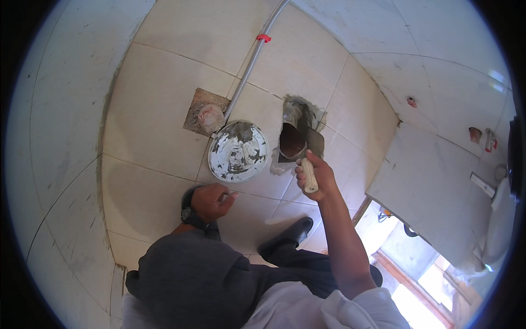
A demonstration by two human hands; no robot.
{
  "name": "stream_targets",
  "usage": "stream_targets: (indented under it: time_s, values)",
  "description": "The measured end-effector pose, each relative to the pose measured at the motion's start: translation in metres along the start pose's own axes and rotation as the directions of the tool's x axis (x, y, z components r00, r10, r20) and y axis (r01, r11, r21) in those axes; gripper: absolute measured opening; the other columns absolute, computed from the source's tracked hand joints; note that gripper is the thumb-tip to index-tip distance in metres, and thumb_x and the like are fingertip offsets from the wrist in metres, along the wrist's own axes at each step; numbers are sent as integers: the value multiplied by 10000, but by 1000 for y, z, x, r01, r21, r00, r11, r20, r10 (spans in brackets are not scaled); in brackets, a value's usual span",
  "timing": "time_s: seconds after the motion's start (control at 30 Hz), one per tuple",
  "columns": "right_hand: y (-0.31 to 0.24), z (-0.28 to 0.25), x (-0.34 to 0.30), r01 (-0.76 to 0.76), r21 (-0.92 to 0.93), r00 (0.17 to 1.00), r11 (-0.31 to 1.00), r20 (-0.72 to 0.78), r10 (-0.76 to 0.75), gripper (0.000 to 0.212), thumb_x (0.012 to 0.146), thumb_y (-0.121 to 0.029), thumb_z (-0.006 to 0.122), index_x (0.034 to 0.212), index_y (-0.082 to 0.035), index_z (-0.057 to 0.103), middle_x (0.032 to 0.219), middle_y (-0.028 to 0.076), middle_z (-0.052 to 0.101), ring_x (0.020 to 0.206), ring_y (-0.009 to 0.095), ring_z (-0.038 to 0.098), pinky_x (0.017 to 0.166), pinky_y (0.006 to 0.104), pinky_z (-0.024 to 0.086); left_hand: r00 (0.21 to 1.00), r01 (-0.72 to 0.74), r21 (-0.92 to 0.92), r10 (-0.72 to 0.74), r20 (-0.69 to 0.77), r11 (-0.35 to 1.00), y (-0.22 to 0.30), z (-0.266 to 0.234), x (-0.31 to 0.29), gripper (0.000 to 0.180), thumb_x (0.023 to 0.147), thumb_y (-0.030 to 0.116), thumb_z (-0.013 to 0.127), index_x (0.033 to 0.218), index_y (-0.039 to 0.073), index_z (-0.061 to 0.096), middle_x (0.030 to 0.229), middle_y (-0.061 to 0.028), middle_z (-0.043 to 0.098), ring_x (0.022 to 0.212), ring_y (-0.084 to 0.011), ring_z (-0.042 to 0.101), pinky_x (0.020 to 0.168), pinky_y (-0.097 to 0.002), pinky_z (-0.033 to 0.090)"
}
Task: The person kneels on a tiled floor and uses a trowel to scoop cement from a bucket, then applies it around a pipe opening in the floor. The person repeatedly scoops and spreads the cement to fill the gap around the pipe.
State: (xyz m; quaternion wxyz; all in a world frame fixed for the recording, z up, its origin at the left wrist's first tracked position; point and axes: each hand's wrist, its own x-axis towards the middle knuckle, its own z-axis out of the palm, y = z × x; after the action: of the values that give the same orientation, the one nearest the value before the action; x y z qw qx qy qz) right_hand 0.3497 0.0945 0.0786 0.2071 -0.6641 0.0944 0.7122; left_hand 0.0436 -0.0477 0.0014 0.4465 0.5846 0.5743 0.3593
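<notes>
My right hand [319,178] is closed round the pale handle of a trowel [315,143]. Its grey blade lies at the right side of a hole [300,107] broken through the floor tiles. Inside that hole is the round, dark mouth of a pipe [292,141], with wet grey mortar about it. My left hand [211,203] hangs near my knee, its fingers curled in and its thumb sticking out; nothing shows in it. A dark watch [189,214] is on that wrist. Close to the left hand is a round white lid or bucket top [238,152], smeared with grey mortar.
A square cut-out [193,109] in the tiles holds a covered pipe stub [211,118]. From beside it a grey pipe [250,68] with a red clip runs to the far wall. My black shoe [287,237] stands on the tiles. At right is a grey panel [438,186].
</notes>
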Motion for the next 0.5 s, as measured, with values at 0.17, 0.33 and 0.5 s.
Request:
stream_targets:
  time_s: [0.17, 0.33, 0.5]
  values:
    - [-13, 7, 32, -26, 31, 999, 999, -46, 27, 395, 1052, -416, 596, 1001, -25, 583, 739, 65, 594, 562, 161, 579, 472, 275, 514, 1000, -15, 4, 15, -24, 1000, -1, -2, 0, 236, 852, 232, 841, 781, 100, 659, 599, -62, 577, 487, -239, 574, 466, -376, 446]
    - [-29, 3, 27, -61, 42, 998, 997, -26, 62, 390, 1049, -416, 600, 996, -30, 581, 741, 58, 596, 566, 153, 585, 464, 265, 513, 1000, 1, -21, -1, -8, 1000, -2, 0, -1, 233, 853, 229, 840, 783, 100, 660, 597, -59, 576, 489, -237, 577, 466, -375, 446]
    - [-32, 1, -4, 17, 35, 1000, 999, -12, -16, 401, 1054, -434, 582, 1013, -36, 588, 759, 56, 603, 559, 154, 576, 463, 265, 507, 1000, -9, -1, 9, -15, 1000, -4, 0, -2, 245, 852, 233, 843, 780, 101, 650, 592, -56, 576, 489, -237, 579, 466, -377, 449]
